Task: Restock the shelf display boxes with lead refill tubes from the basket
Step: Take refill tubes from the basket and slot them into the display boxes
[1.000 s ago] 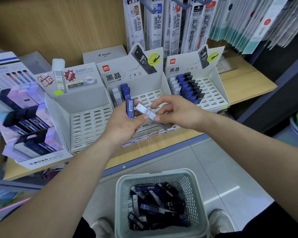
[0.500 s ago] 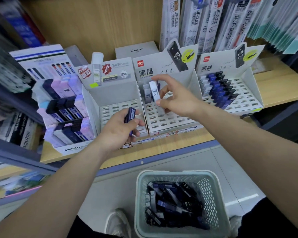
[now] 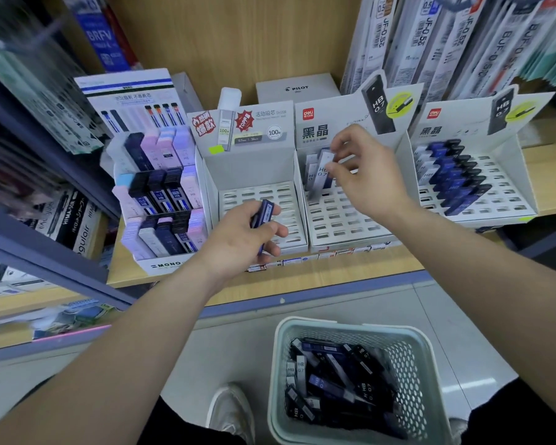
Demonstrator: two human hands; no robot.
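Head view: a thin dark blue lead refill tube (image 3: 265, 216) is gripped in the left hand (image 3: 238, 242), which is held in front of a white slotted cardboard display box (image 3: 254, 175). The right hand (image 3: 366, 178) is held inside the next white display box (image 3: 350, 223). Its fingers (image 3: 337, 145) are curled by a white tube marked HB 0.7 (image 3: 321, 173) that is stood in a back slot. Whether that tube is pinched or only touched cannot be told. More blue, black and white tubes (image 3: 334, 380) are piled in a pale green plastic basket (image 3: 411, 364), which is set on the floor below the wooden shelf (image 3: 350, 274)
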